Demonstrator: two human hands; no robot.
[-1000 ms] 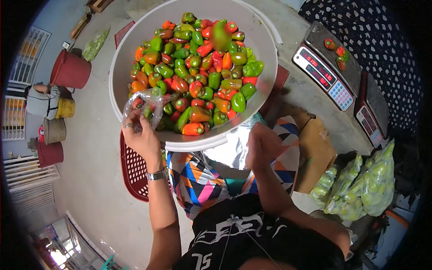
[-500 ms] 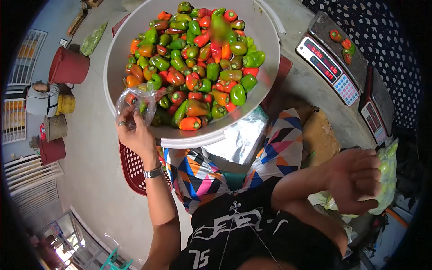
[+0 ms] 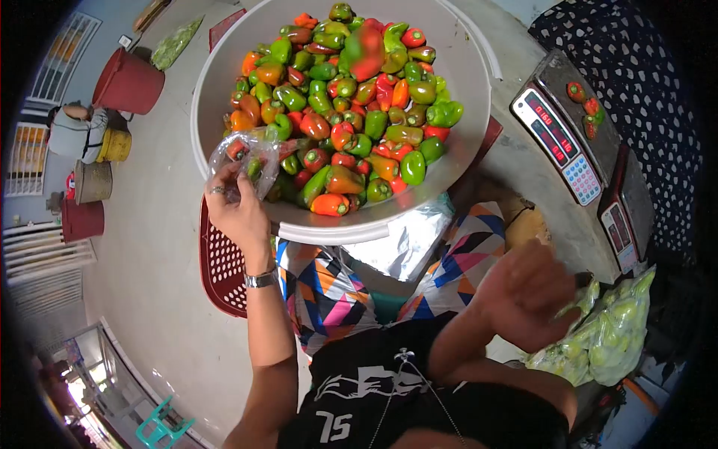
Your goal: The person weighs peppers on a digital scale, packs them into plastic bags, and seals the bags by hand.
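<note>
My left hand (image 3: 238, 206) grips the rim of a clear plastic bag (image 3: 263, 161) at the near left of a wide pale basin (image 3: 475, 112). A red piece and a green piece show through the film, apparently peppers. Red, green and orange peppers (image 3: 344, 179) heap up inside the basin, right beside the bag. Smeared by motion, my right hand (image 3: 527, 295) hovers above my lap at the right, away from the basin. Its fingers look bent, but their state is unclear. Several peppers (image 3: 587, 105) lie on the digital scale (image 3: 557, 127) at the upper right.
Beyond my right hand sits a clear bag of green produce (image 3: 609, 337), below a second scale (image 3: 621, 221). A red perforated basket (image 3: 224, 262) is under the basin's left side. Another person (image 3: 78, 131) is at far left near red tubs (image 3: 131, 81). A teal stool (image 3: 163, 423) stands lower left.
My right hand has moved left, toward my lap. The view has shifted, and more of the produce bag shows. My left hand keeps its hold on the plastic bag. The scale's reading differs slightly.
</note>
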